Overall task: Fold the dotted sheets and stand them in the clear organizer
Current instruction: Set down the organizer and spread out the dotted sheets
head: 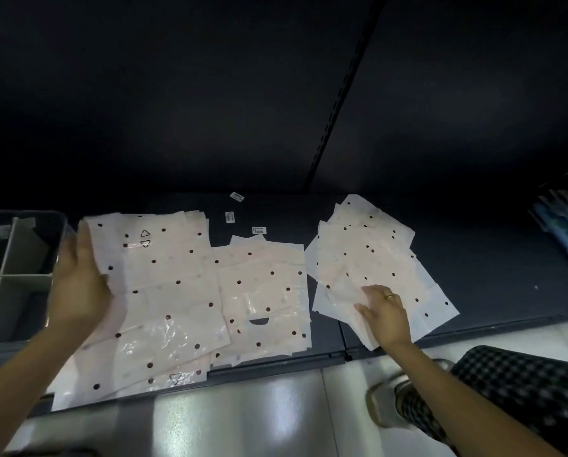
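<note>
Pale pink dotted sheets lie in three heaps on a dark shelf (276, 209). The large left heap (167, 291) hangs over the shelf's front edge. A smaller middle heap (266, 291) lies beside it. The right heap (368, 255) is fanned out at an angle. My left hand (78, 285) hovers with straight fingers at the left heap's left edge, blurred, holding nothing. My right hand (385, 311) rests with spread fingers on the near corner of the right heap. The clear organizer (19, 275), with white dividers, stands at the far left of the shelf.
Three small white labels (230, 216) lie on the shelf behind the middle heap. Blue packaged goods (566, 225) sit at the far right. A slotted upright (338, 103) runs up the dark back wall. Below is a glossy floor with my shoe (388, 404) and checked trouser leg.
</note>
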